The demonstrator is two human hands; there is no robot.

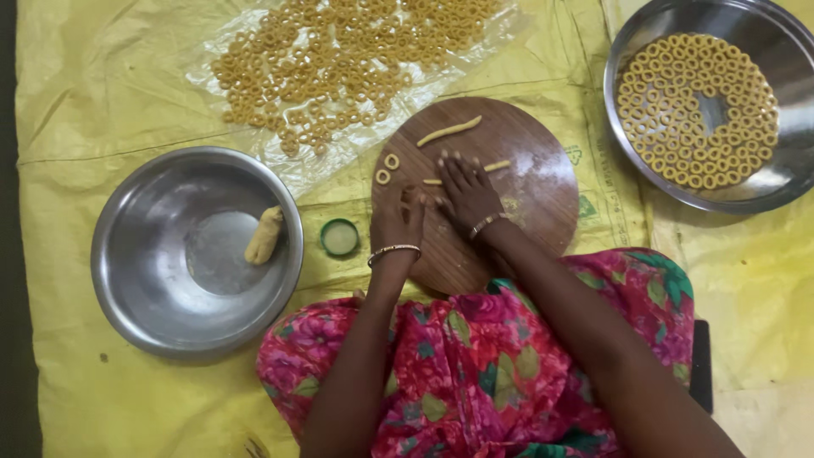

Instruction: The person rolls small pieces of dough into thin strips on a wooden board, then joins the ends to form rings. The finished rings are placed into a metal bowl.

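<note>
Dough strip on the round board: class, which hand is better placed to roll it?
Probably the right hand: it lies flat over the dough strip. The left hand rests curled beside it on the board.

Wooden board point(517, 212), centre of frame, is showing a matt, floury brown grain. Two steel bowls point(127, 254), lower left and upper right point(793, 102), are gleaming, smooth and glossy. Clear plastic film point(254, 25), top, is glinting. Yellow woven sheet point(102, 93) is lying creased, faintly shiny. Dough strip point(449, 131) is looking soft, matt.
</note>
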